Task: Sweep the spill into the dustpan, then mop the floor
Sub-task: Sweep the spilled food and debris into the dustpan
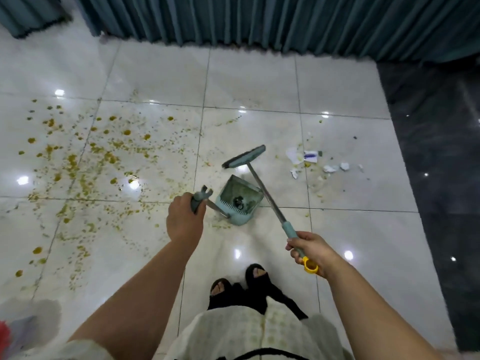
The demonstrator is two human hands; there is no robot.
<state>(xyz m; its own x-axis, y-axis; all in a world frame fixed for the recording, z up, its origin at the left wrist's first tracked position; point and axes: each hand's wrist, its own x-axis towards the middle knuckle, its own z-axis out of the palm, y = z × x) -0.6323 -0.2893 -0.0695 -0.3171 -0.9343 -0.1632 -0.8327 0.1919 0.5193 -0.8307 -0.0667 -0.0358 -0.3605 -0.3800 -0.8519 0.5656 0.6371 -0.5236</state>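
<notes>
Dustpan (240, 201): sitting on the white tile floor (337, 229) right in front of the feet, mouth facing away from the person, some dark and greenish debris already inside.
Left hand (185, 219): fingers wrapped tight around the grey top of the dustpan's handle (198, 202), steadying it at a slant.
Right hand (310, 252): closed around the teal grip of the broom (245, 157), a yellow ring at the handle's end poking out below the palm; the brush head is just past the pan's lip, and whether it touches the tile I can't tell.
Spill (85, 162): big spread of yellow-green blobs and specks across the tiles to the left, well apart from the pan, so most of the sweeping looks undone.
Paper scraps (311, 158): torn white bits off to the right, near the dark floor strip.
Risk one: wet blobs will likely smear under the bristles rather than roll, streaking clean tile.
Risk two: the pan is held only by its slanted handle; a hard stroke could shove or tip it and shed what's collected.
Risk three: feet in open black slippers (239, 284) stand close to the specks, so a step left could track the mess or slip on glossy tile.
</notes>
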